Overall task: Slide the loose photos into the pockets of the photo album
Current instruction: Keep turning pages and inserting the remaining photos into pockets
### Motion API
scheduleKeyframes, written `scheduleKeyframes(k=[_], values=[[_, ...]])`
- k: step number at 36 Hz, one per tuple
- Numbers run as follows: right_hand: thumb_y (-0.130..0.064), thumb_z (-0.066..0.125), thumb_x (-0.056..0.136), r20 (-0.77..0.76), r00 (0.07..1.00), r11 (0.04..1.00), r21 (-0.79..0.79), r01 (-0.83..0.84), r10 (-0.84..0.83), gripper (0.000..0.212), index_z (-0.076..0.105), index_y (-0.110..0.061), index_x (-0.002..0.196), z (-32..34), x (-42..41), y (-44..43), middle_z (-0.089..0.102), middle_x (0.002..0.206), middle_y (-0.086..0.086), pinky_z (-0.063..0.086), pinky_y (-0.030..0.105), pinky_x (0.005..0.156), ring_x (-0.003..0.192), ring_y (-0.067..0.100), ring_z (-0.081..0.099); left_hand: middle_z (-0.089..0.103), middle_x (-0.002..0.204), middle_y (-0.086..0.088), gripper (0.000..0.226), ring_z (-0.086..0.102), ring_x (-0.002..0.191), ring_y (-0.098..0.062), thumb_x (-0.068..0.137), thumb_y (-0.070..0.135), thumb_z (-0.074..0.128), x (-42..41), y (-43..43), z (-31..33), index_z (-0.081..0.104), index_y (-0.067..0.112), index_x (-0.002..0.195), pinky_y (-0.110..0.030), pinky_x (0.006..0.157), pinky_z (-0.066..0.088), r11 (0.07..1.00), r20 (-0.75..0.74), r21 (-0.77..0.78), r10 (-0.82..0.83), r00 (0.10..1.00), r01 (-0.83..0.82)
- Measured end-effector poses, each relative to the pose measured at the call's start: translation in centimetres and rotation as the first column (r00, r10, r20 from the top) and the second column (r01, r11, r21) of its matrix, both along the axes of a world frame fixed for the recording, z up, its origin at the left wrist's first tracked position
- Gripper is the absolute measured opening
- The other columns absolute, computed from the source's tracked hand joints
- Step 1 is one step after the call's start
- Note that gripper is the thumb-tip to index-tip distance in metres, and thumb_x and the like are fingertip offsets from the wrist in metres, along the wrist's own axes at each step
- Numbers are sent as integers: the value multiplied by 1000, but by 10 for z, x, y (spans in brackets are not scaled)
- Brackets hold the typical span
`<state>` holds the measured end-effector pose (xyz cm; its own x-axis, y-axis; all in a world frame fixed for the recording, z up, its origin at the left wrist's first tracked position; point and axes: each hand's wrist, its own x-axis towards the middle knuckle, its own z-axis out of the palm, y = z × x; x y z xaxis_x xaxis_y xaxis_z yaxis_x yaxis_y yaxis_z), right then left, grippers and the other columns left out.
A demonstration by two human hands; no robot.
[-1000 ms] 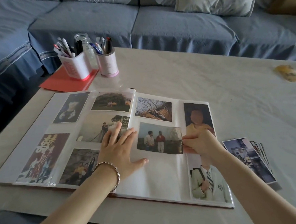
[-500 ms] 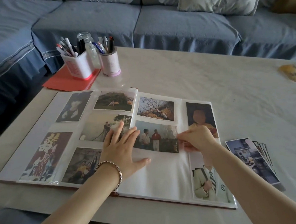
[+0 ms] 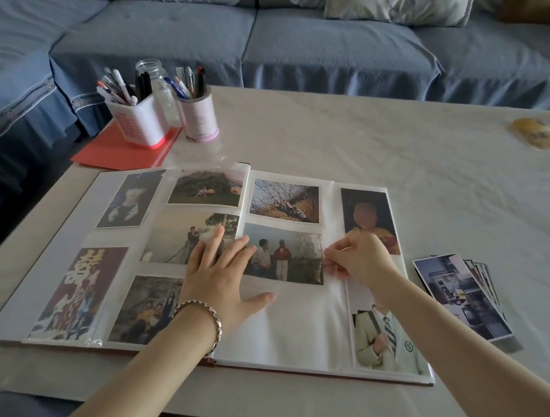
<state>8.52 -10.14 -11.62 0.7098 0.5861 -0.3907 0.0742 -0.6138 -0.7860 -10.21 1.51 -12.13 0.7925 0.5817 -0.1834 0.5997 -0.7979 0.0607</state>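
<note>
Eight prints seem seated in the open white sleeved photo album (image 3: 292, 332) mid-frame. The left hand (image 3: 218, 279) presses flat on its page; the right hand (image 3: 363, 262) pinches a two-men colour photo (image 3: 283, 254), nearly pocketed. A fanned stack of loose glossy photos (image 3: 461, 294) waits mid-right.

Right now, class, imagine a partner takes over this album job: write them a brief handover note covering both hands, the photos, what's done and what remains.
Left hand: flat, pressing the photo album near its spine.
Right hand: pinches the right edge of the two-figure photo at the right page's middle pocket; whether it is fully seated is unclear.
Done: most pockets on the open pages hold photos.
Left: the empty pocket below; the loose photos are stacked right of the album.
</note>
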Motion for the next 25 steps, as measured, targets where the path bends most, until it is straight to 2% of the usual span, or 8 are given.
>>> scheduleKeyframes(k=[4,9,12,16,18,21,23,25], values=[[-12,65,86,289,957,1000,10,-19,16,16,66,-10,101,-2,-5,-26,69,82,2,48,18,65,71,14,65,-6,156,15,102,-28,139,-23,52,76,-11,0,-1,-1,10,43,145,-43,113,-12,1000,-37,8,-15,999,15],[-19,60,89,606,792,992,-124,-5,80,25,64,-11,113,3,10,-84,61,116,2,42,25,78,96,16,56,-8,157,11,89,-29,138,-27,64,77,-7,2,-6,2,6,44,145,-46,113,-13,1000,-87,28,-11,996,14],[-40,53,91,629,762,952,-302,60,151,37,60,-14,115,-4,27,-115,57,124,3,41,31,85,106,23,54,-12,157,9,65,-29,138,-29,89,68,18,4,-10,6,4,41,146,-48,113,-12,999,-131,41,-1,991,6],[-48,48,90,573,730,787,-612,78,373,58,42,-11,135,-21,34,-139,51,135,6,27,31,107,129,21,42,-13,157,8,64,-31,137,-29,90,64,19,8,-12,7,2,40,147,-49,113,-12,999,-158,33,21,987,-16],[-33,56,88,606,688,776,-623,97,400,52,48,-6,131,-28,32,-143,59,125,10,26,30,106,122,22,50,-12,157,8,64,-30,138,-30,90,64,19,9,-12,6,3,40,147,-49,113,-11,999,-152,32,29,988,-24],[-2,83,50,712,569,823,-559,106,410,28,67,1,73,-32,29,-147,67,66,14,40,31,83,68,27,67,-11,157,7,62,-29,138,-30,91,62,20,11,-16,8,4,39,147,-49,113,-11,999,-148,11,40,988,-39],[9,82,24,732,543,865,-501,19,412,47,48,-14,48,-31,26,-150,53,43,7,40,27,64,41,22,57,-9,157,6,60,-28,139,-31,93,60,23,13,-20,10,8,38,146,-48,113,-12,999,-119,-7,50,992,-51],[7,82,26,709,551,845,-535,16,439,61,36,-21,54,-19,18,-148,52,43,3,38,23,53,42,21,56,-1,158,3,55,-22,141,-29,94,55,30,16,-24,10,19,35,144,-45,113,-12,997,-38,-39,69,997,-70]])
